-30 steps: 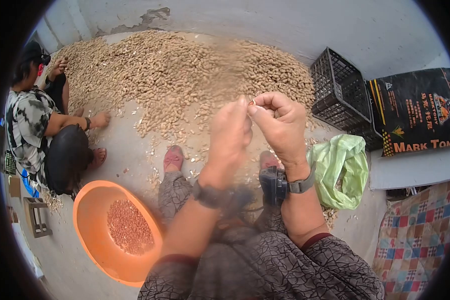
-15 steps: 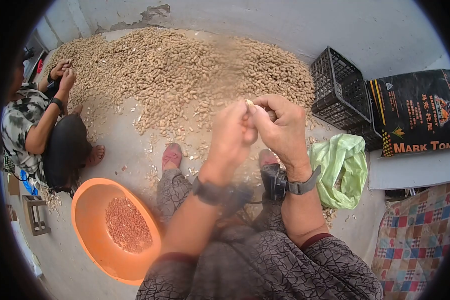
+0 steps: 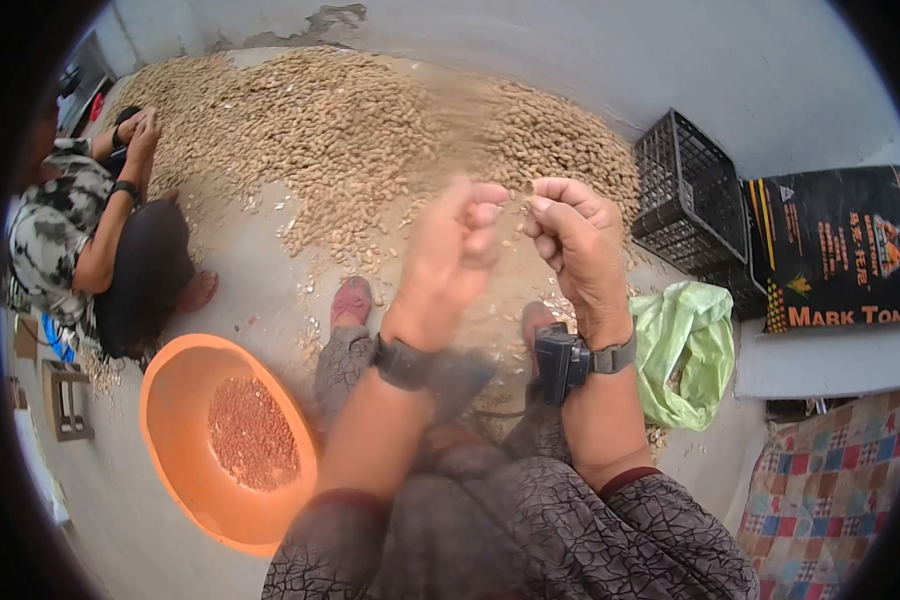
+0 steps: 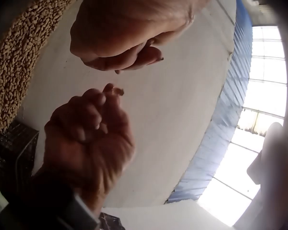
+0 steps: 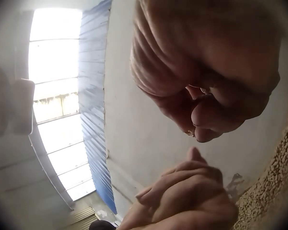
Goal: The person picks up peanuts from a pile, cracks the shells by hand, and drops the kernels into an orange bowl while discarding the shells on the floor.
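My right hand [image 3: 582, 250] pinches a small piece of peanut shell [image 3: 529, 188] between thumb and fingertips. Left of it, apart by a small gap, my left hand [image 3: 445, 265] is blurred, its fingers curled; no object shows in it, though its palm is hidden. The left wrist view has my left hand [image 4: 129, 36] above and my right hand [image 4: 88, 134] below with the shell bit [image 4: 119, 91] at its fingertips. Unshelled peanuts [image 3: 360, 130] lie heaped beyond the hands. Red kernels [image 3: 253, 432] fill part of an orange basin [image 3: 175, 430] at lower left.
A seated person [image 3: 100, 230] is at the left, hands together beside the heap. Black crates [image 3: 685, 190], a green bag [image 3: 682, 350] and a black printed sack [image 3: 840, 245] stand at the right. Shell bits lie on the floor [image 3: 240, 270] near the feet.
My hands, together over a peanut before, have come apart, the left one moving left. The shell piece stays with the right. The seated person has brought both hands together since the earliest view.
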Motion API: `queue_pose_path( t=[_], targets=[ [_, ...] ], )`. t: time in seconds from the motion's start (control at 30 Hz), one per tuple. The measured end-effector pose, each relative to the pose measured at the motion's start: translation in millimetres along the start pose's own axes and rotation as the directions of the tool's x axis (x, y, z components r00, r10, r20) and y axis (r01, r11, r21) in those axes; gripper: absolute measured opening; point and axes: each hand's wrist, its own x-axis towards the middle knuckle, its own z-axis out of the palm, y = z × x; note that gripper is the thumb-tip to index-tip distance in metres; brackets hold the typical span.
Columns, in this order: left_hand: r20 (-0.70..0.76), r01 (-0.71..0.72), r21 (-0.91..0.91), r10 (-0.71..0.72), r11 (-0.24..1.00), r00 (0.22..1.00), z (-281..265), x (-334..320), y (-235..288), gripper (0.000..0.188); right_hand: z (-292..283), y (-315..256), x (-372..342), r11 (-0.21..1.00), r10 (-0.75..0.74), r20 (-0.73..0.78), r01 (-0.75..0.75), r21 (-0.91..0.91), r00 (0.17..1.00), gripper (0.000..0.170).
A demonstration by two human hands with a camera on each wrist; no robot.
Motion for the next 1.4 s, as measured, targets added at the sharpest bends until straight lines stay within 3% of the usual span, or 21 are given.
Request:
queue_pose_path(
  t=[0.07,0.13,0.2,0.27,0.33,0.4,0.47,0.53,0.6,0.63,0.7,0.73,0.77,0.8,0.87,0.93,1.0,1.07,1.13,1.27,1.4],
  targets=[
    [0.020,-0.036,-0.032,0.037,0.999,0.999,-15,2,23,0.027,-4,8,4,0.997,0.038,-0.005,-0.037,0.069,0.999,0.015],
    [0.136,-0.087,-0.307,0.135,0.948,0.981,-30,-1,49,0.022,-9,9,5,0.994,0.047,0.064,-0.053,0.093,0.997,0.017],
    [0.091,-0.162,-0.328,0.202,0.931,0.975,-41,-16,80,0.017,-7,10,6,0.993,0.067,0.042,-0.071,0.092,0.997,0.015],
    [0.098,-0.257,-0.256,0.289,0.932,0.952,-74,-34,114,0.015,-7,11,5,0.994,0.078,0.047,-0.081,0.078,0.996,0.014],
    [-0.026,-0.376,-0.134,0.376,0.917,0.926,-113,-62,140,0.013,-8,10,3,0.995,0.066,0.044,-0.069,0.067,0.997,0.013],
    [-0.262,-0.451,0.061,0.451,0.890,0.853,-162,-91,161,0.019,-7,11,2,0.996,0.055,0.061,-0.059,0.064,0.997,0.013],
    [-0.486,-0.457,0.217,0.501,0.863,0.716,-204,-124,168,0.023,-7,12,2,0.997,0.058,0.075,-0.061,0.041,0.996,0.013],
    [-0.432,-0.470,0.339,0.579,0.815,0.691,-275,-160,166,0.028,-10,14,2,0.998,0.052,0.071,-0.054,0.028,0.996,0.013],
    [-0.622,-0.342,0.524,0.625,0.780,0.472,-313,-188,159,0.041,-11,16,1,0.999,0.050,0.066,-0.051,0.015,0.997,0.013],
    [-0.624,-0.342,0.524,0.625,0.780,0.469,-323,-201,154,0.041,-9,16,1,0.999,0.046,0.056,-0.047,0.016,0.997,0.013],
    [-0.663,0.197,0.749,0.711,0.633,0.233,-342,-227,144,0.046,-8,14,-1,0.999,0.049,0.045,-0.049,0.005,0.998,0.012],
    [-0.662,0.197,0.749,0.711,0.632,0.236,-366,-239,143,0.046,-7,15,0,0.999,0.048,0.042,-0.049,0.005,0.998,0.012],
    [-0.592,0.336,0.797,0.762,0.502,0.264,-400,-248,142,0.047,-7,16,1,0.998,0.059,0.051,-0.059,-0.007,0.997,0.013],
    [-0.513,0.461,0.817,0.802,0.348,0.304,-396,-250,142,0.048,-6,18,1,0.998,0.067,0.059,-0.067,-0.013,0.996,0.014],
    [-0.469,0.473,0.830,0.828,0.294,0.308,-391,-249,134,0.048,-8,23,2,0.997,0.077,0.076,-0.078,0.014,0.994,0.011],
    [-0.292,0.373,0.916,0.881,0.147,0.372,-367,-242,133,0.041,-5,21,1,0.995,0.083,0.094,-0.087,0.044,0.992,0.009],
    [-0.302,0.155,0.953,0.780,0.261,0.549,-335,-228,156,0.031,0,16,-3,0.971,0.113,0.164,-0.144,0.192,0.980,0.007],
    [-0.200,-0.107,0.951,0.840,0.291,0.505,-223,-195,148,0.029,1,15,-3,0.956,0.128,0.236,-0.183,0.229,0.963,0.006],
    [0.011,-0.258,0.945,0.768,0.202,0.641,-152,-174,150,0.031,4,20,-2,0.935,0.136,0.288,-0.219,0.280,0.948,0.011],
    [0.329,-0.401,0.916,0.531,0.023,0.781,-33,-137,120,0.030,6,22,-3,0.903,0.131,0.391,-0.273,0.332,0.911,0.014],
    [0.491,-0.534,0.845,0.354,0.030,0.796,15,-93,82,0.035,7,23,-5,0.843,0.055,0.474,-0.295,0.450,0.879,0.018]
  ],
)
